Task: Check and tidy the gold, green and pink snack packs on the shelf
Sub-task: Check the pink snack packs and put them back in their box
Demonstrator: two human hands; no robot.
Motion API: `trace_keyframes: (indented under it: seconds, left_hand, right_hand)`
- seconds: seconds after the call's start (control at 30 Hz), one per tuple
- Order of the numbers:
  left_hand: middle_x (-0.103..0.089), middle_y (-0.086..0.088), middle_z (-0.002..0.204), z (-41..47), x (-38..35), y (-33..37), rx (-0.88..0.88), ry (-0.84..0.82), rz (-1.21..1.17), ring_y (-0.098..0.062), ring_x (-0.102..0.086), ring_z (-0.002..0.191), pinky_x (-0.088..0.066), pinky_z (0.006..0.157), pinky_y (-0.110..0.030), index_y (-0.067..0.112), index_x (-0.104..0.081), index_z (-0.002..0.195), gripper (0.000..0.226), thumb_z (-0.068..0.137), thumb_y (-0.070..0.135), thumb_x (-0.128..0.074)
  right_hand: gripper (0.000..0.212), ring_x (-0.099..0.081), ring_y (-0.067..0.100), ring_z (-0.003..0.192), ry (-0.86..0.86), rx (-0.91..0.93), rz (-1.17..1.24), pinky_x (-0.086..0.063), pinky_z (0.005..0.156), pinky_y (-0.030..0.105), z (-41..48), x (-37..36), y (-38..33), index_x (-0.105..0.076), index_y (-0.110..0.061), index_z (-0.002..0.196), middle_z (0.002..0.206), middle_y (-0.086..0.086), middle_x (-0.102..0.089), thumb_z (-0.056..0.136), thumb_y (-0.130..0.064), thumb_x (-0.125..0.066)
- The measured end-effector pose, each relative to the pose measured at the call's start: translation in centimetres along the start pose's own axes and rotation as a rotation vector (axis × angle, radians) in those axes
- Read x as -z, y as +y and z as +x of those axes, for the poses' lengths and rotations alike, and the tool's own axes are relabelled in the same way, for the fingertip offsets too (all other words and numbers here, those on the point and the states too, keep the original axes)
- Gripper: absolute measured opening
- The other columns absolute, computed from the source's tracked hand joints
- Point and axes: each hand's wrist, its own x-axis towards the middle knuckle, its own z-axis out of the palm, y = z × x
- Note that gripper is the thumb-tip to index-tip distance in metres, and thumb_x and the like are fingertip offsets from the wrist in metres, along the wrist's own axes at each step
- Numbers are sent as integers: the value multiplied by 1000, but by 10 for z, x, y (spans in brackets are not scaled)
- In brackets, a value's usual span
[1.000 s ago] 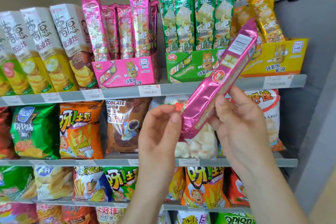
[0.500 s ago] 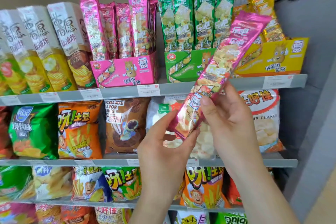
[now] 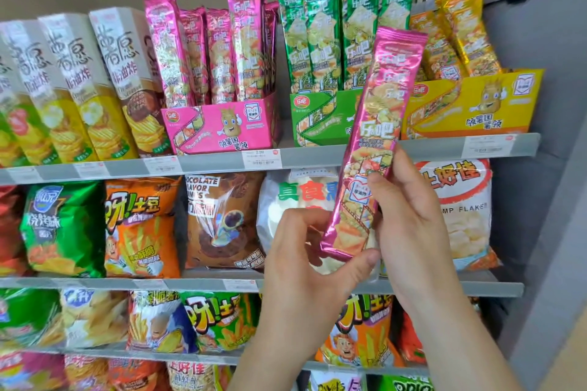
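Note:
A long pink snack pack (image 3: 382,124) stands nearly upright in front of the shelves, its printed front toward me. My right hand (image 3: 409,222) grips its lower part from the right. My left hand (image 3: 305,257) pinches its bottom edge with thumb and fingers. On the top shelf stand three display boxes: a pink box (image 3: 219,127) with several pink packs (image 3: 209,51), a green box (image 3: 320,117) with several green packs (image 3: 336,28), and a yellow box (image 3: 473,105) with gold packs (image 3: 460,32) leaning at the right.
Tall white and yellow chip cartons (image 3: 73,86) fill the top shelf's left side. The shelf rail (image 3: 317,157) carries price tags. Lower shelves hold chip bags, a brown chocolate bag (image 3: 222,219) and a white flake bag (image 3: 460,213). A grey side panel (image 3: 540,168) bounds the right.
The pink pack was turned from its back to its printed front and raised from a slant to nearly upright. My left hand closed on its bottom edge.

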Motion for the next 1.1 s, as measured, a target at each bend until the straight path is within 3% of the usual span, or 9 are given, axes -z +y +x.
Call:
trace_keyframes:
  seconds: [0.13,0.2,0.33,0.4,0.5,0.63,0.77,0.93,1.1]
  left_hand:
    - [-56,6,83,6,-1,1,22,-27,-24,-18,-55,76,-46,67,-26,30,-52,90,21,84,45,-64]
    - [-55,8,81,12,0,2,-9,-25,22,-18,-54,76,-46,66,-30,27,-53,84,20,88,46,-58]
    - [-55,8,76,26,6,8,-78,-35,32,-17,-56,72,-45,64,-31,19,-57,75,30,91,44,-53]
    - [-58,4,79,33,7,10,-56,-49,-95,-23,-59,70,-49,63,-41,14,-61,72,37,92,43,-52]
    - [-59,-8,76,44,8,15,-51,37,-176,-23,-57,62,-45,54,-39,11,-58,69,38,88,44,-58]
    - [-64,-3,70,64,9,17,135,99,-507,-12,-55,63,-48,58,-30,16,-55,84,29,81,40,-70]
    - [-71,9,79,78,9,10,185,49,-684,-4,-64,69,-54,64,-21,28,-64,96,9,88,31,-61]
    - [-64,-10,122,91,13,18,347,131,-727,-23,-62,113,-45,104,-43,5,-53,133,65,82,45,-64]
    - [-66,0,89,101,18,16,236,86,-748,-14,-60,84,-47,79,-34,22,-73,101,24,91,36,-56]
  right_hand:
    - [41,-63,-8,99,6,21,-70,-50,80,11,-6,0,5,-60,-31,128,108,-25,-70,91,-19,-45]
    - [40,-57,-16,107,3,10,-106,-46,87,7,-11,0,8,-61,-42,123,109,-37,-65,91,-21,-49]
    - [31,-47,-35,89,-79,0,-180,-34,69,-10,-19,-3,7,-45,-58,110,88,-57,-52,102,-28,-42]
    - [29,-54,-28,87,-118,25,-218,-38,68,-6,-20,-5,4,-56,-65,105,90,-49,-59,98,-43,-38]
    - [31,-67,-3,81,-149,0,-226,-51,70,14,-22,-5,5,-60,-46,116,91,-21,-70,96,-52,-37]
    - [34,-60,18,44,-231,-131,-138,-50,44,25,-29,-3,3,-59,-30,97,61,6,-61,93,-57,-38]
    - [41,-61,23,41,-280,-210,-135,-50,41,37,-31,2,4,-54,-19,92,59,12,-61,93,-57,-38]
    - [41,-60,24,41,-348,-253,-142,-49,41,33,-29,4,5,-56,-25,88,57,11,-62,89,-62,-39]
    - [49,-60,23,42,-369,-338,-54,-50,43,33,-22,1,3,-58,-16,85,57,10,-63,85,-63,-44]
